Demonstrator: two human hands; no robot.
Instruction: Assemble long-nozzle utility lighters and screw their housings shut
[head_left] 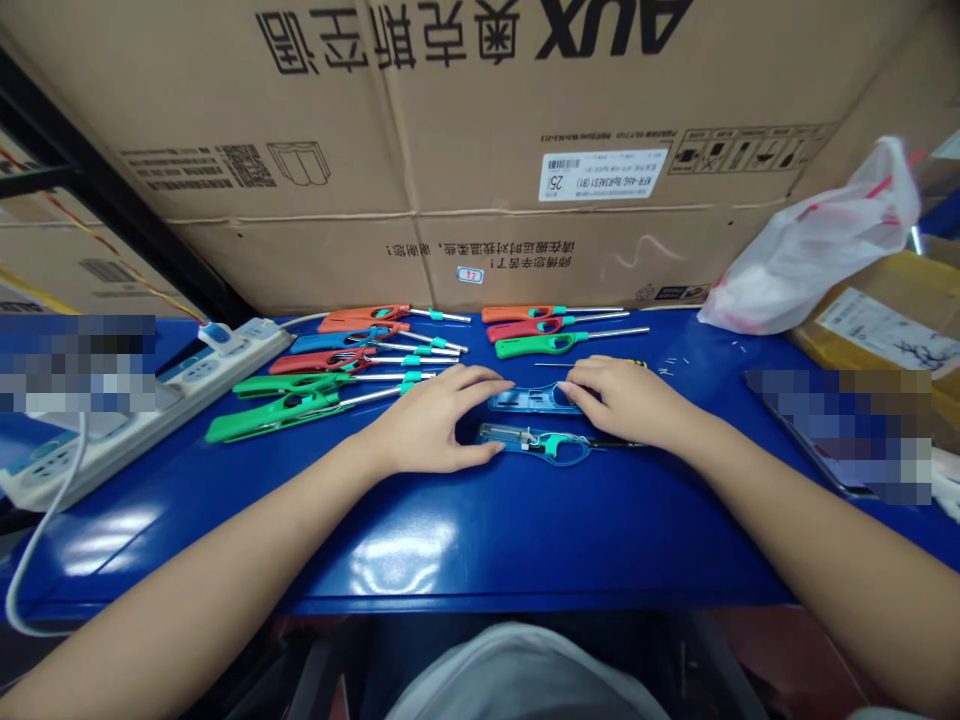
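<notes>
A lighter with a long barrel lies opened on the blue table in two parts. Its empty blue shell half [529,400] is farther from me. The other blue half [517,437], with a clear fuel tank, a teal trigger and a dark rod, lies nearer. My left hand [439,420] is open at their left ends: the index fingertip meets the empty half, the thumb the filled one. My right hand [626,398] pinches the empty half's right end between thumb and fingers. Behind that hand shows a thin screwdriver [553,365], its yellow handle mostly hidden.
Several lighters [289,412] lie at left; three more, including a green one [532,345], lie behind my hands. Small screws [667,368] are scattered right. A power strip [202,375], a plastic bag [810,260] and a tablet-like device [810,440] flank them. A large carton [420,140] stands behind.
</notes>
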